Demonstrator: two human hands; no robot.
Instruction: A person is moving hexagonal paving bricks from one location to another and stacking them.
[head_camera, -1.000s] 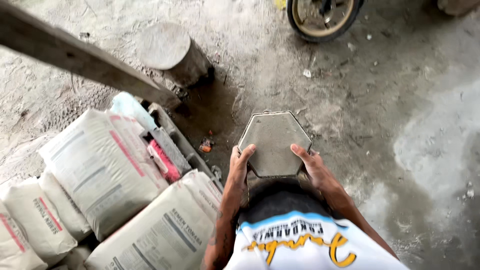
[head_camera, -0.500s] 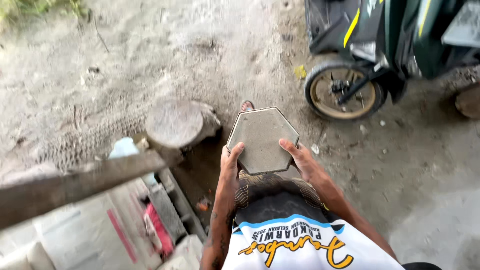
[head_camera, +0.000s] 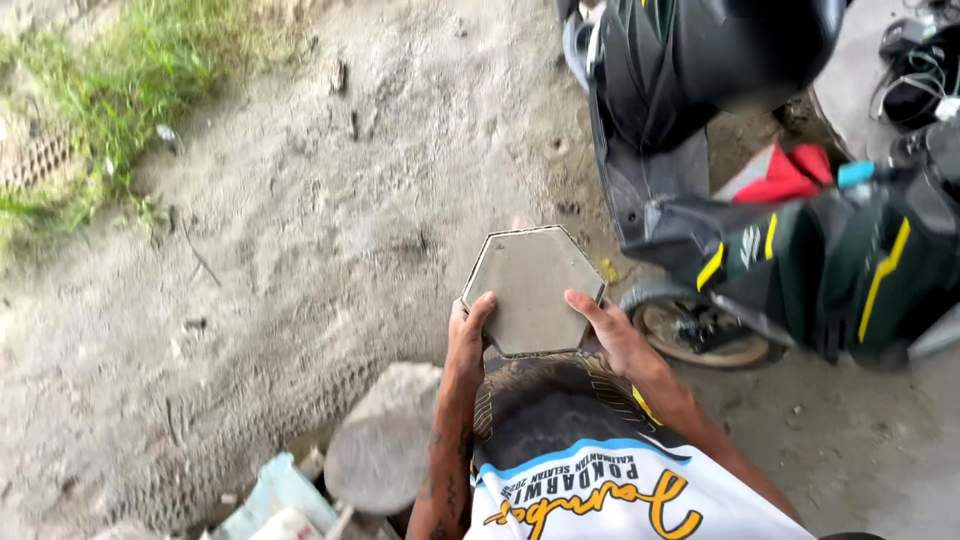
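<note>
holding a six-sided mould in both hands

the left hand (head_camera: 468, 335) and right hand (head_camera: 620, 340) each have a grip clasped on the lower edges of a grey hexagonal mould (head_camera: 532, 290), carried flat at waist height over sandy ground (head_camera: 300, 250). a parked scooter (head_camera: 760, 240) stands just to the right, a round stone (head_camera: 385, 450) below left.

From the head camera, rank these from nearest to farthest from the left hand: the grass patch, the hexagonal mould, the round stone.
1. Hexagonal mould: gripped by the left hand, centre.
2. Round stone: just below-left, on the ground.
3. Grass patch: far upper left.
</note>
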